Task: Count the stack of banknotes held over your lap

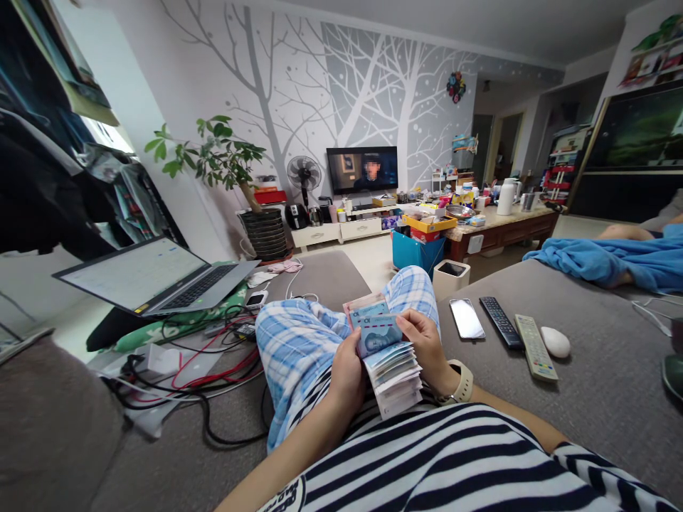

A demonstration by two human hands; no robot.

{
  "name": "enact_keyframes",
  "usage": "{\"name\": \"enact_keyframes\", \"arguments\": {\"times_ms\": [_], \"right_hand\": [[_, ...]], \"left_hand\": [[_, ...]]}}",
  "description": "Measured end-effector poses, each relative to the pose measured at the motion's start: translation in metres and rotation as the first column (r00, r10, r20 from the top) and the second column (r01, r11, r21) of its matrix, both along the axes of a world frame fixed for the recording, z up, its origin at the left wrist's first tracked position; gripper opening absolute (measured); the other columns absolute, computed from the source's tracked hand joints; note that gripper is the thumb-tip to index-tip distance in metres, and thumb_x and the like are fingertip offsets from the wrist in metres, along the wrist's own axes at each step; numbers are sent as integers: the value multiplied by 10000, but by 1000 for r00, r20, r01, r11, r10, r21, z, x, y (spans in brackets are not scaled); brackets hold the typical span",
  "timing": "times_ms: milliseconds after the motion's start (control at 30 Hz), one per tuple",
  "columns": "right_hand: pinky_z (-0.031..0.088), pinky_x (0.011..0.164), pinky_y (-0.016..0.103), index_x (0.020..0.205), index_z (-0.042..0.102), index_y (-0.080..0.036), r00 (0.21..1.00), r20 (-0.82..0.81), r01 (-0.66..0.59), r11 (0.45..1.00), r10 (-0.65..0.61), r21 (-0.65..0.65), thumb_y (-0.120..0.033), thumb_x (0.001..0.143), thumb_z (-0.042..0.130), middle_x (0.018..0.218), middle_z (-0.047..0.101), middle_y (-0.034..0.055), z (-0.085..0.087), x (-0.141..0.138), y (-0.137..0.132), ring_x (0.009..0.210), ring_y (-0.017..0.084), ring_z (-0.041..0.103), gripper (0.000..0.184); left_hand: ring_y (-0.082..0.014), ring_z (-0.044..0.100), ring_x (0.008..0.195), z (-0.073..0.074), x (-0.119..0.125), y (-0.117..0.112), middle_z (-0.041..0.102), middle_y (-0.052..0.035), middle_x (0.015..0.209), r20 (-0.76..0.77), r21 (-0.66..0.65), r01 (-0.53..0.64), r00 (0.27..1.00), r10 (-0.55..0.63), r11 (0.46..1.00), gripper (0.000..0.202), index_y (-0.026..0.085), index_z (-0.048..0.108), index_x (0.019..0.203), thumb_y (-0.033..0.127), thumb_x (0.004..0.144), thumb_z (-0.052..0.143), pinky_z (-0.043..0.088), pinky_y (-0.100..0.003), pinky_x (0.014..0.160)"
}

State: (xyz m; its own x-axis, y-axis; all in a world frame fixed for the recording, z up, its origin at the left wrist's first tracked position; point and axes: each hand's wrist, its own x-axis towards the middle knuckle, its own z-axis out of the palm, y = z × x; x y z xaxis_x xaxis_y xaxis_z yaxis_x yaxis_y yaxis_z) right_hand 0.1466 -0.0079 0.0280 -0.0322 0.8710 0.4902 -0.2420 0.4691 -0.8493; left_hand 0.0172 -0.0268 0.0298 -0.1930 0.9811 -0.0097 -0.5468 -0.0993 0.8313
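Observation:
A stack of banknotes (393,377) is held between my two hands above my lap. Its lower part is folded over toward me, with many note edges fanned out. The blue notes on top show a portrait, and a pinkish note edge peeks out behind them. My left hand (348,366) grips the stack along its left side, thumb on the face of the notes. My right hand (424,345) pinches the upper right corner of the top blue note (378,333) between thumb and fingers. A pale watch (459,382) is on my right wrist.
On the sofa to my right lie a phone (467,318), a black remote (500,321), a beige remote (535,347) and a white mouse (556,342). An open laptop (154,277) and tangled cables (213,377) are at left. Another person's legs under a blue blanket (592,256) rest far right.

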Motion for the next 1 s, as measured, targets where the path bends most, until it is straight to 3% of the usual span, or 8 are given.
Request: {"name": "enact_keyframes", "arguments": {"times_ms": [767,1000], "right_hand": [[315,529,260,652,535,-198,1000,3,1,1000,-1,10,-432,841,578,596,422,-33,-2,0,1,560,126,358,304],[295,511,261,643,529,-198,1000,20,24,1000,-24,13,-453,847,579,581,399,-38,-3,0,2,542,121,335,330]], "left_hand": [[-249,656,755,12,2,-8,735,-58,707,-98,23,-27,995,29,999,230,135,742,739,331,664,648,510,-346,734],[-272,681,824,13,3,-8,749,-88,791,-44,15,19,999,-19,1000,281,112,733,798,351,670,656,520,-357,776]]}}
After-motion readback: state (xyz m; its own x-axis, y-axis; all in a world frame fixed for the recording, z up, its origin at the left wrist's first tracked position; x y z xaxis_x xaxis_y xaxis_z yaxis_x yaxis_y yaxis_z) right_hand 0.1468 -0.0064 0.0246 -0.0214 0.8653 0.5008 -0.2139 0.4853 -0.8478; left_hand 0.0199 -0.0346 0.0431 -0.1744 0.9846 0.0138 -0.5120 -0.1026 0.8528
